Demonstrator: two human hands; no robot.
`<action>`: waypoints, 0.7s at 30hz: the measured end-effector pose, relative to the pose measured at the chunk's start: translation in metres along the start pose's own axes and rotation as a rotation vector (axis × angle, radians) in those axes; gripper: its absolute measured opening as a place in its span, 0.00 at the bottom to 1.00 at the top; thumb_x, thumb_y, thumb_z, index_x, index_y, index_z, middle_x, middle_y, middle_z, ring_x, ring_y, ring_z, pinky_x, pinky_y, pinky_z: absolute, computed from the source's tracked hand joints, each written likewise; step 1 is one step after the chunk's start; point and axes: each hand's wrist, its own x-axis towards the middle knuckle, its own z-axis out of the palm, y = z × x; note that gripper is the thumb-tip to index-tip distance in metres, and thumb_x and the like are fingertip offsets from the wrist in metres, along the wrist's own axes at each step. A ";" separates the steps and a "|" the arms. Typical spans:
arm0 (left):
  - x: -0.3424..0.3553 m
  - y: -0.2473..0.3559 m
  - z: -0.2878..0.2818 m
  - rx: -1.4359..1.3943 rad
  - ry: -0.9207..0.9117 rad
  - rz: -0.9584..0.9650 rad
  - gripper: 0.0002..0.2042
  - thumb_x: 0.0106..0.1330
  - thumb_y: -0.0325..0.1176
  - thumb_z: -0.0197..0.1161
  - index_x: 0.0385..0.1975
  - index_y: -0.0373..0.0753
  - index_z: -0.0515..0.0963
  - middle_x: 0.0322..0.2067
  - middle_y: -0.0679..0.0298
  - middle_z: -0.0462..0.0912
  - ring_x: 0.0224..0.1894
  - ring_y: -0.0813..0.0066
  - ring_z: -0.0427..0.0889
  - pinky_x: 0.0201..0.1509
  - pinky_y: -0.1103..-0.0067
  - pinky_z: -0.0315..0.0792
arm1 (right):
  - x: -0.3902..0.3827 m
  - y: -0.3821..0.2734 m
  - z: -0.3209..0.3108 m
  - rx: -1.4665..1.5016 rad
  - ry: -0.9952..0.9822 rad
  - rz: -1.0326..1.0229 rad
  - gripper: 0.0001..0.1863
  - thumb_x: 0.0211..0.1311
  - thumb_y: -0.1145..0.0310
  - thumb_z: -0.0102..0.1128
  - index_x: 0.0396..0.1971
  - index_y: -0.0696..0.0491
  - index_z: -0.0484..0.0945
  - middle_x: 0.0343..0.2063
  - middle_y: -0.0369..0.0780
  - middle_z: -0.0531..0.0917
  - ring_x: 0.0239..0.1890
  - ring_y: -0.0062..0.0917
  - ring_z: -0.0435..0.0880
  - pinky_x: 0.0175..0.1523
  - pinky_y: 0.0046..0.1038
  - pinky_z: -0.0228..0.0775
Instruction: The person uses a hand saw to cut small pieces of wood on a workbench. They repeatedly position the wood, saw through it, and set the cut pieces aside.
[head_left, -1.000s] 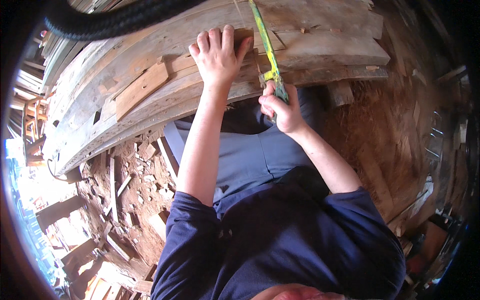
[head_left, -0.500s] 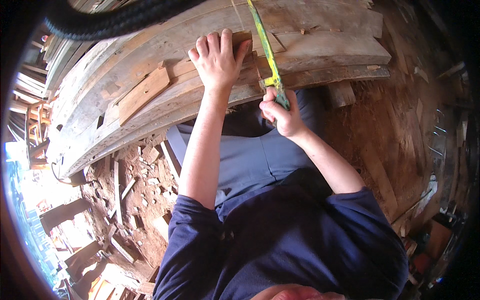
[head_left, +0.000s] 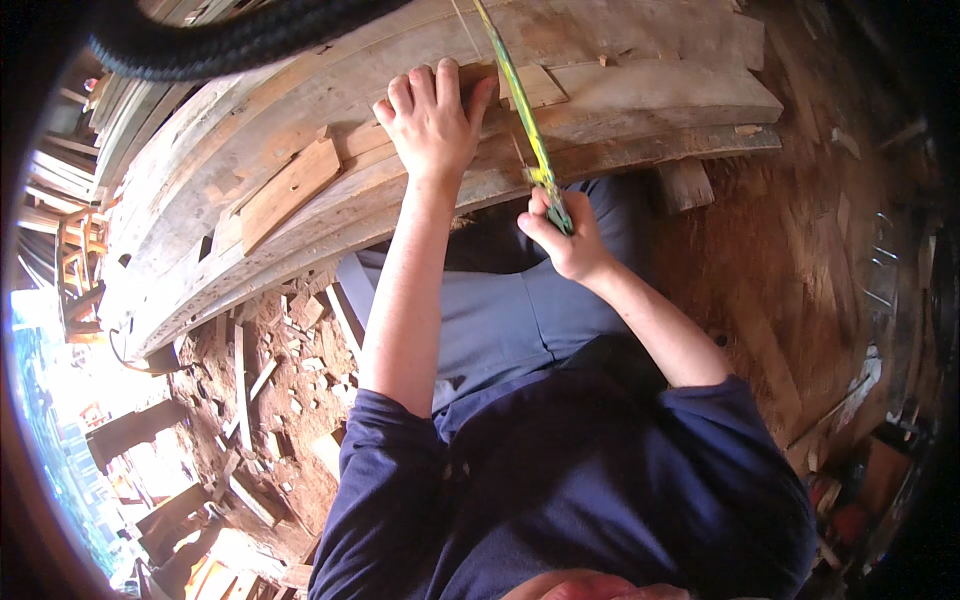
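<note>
My right hand (head_left: 572, 238) is wrapped round the handle end of a bow saw (head_left: 519, 100) with a worn yellow-green frame. The saw points away from me, its thin blade on the left side of the frame, crossing the wood just right of my left hand. My left hand (head_left: 432, 125) bears down on a piece of wood (head_left: 484, 78), fingers over it and thumb along its right side. Most of that piece is hidden under the hand. Beneath it lies a stack of long, curved grey-brown planks (head_left: 660, 95).
A short loose board (head_left: 290, 195) rests on the planks to the left, and a small flat offcut (head_left: 538, 87) lies right of the saw. Wood scraps (head_left: 300, 360) litter the dirt floor at left. A thick black cable (head_left: 240, 45) crosses the upper left.
The saw has shifted a little toward me with my right hand, and its far end has swung slightly left. My left hand stays on the wood almost unmoved.
</note>
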 end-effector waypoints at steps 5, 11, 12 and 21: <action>0.001 0.000 -0.001 0.008 0.003 0.004 0.23 0.67 0.60 0.64 0.47 0.46 0.78 0.41 0.62 0.77 0.48 0.59 0.74 0.49 0.60 0.65 | -0.020 -0.005 -0.008 0.098 -0.007 0.095 0.18 0.67 0.66 0.66 0.21 0.49 0.68 0.15 0.27 0.68 0.21 0.13 0.64 0.29 0.26 0.54; 0.001 0.001 -0.001 -0.019 0.005 -0.009 0.24 0.66 0.60 0.65 0.48 0.46 0.78 0.41 0.62 0.77 0.49 0.58 0.74 0.49 0.58 0.65 | -0.035 -0.020 -0.012 -0.061 -0.024 0.101 0.17 0.68 0.72 0.69 0.24 0.49 0.69 0.19 0.26 0.69 0.24 0.09 0.66 0.30 0.19 0.57; 0.001 0.001 -0.001 -0.023 0.004 -0.008 0.24 0.66 0.60 0.65 0.48 0.46 0.78 0.41 0.62 0.77 0.49 0.58 0.74 0.49 0.58 0.65 | -0.037 -0.023 -0.012 -0.040 0.004 0.087 0.18 0.67 0.64 0.71 0.23 0.49 0.70 0.18 0.28 0.73 0.22 0.12 0.68 0.30 0.23 0.59; -0.002 0.000 -0.005 -0.061 -0.032 -0.011 0.24 0.66 0.58 0.67 0.50 0.46 0.77 0.44 0.61 0.77 0.52 0.55 0.73 0.53 0.58 0.66 | -0.066 -0.055 -0.025 0.062 0.101 0.138 0.17 0.69 0.67 0.69 0.22 0.49 0.72 0.15 0.27 0.72 0.19 0.09 0.67 0.27 0.20 0.56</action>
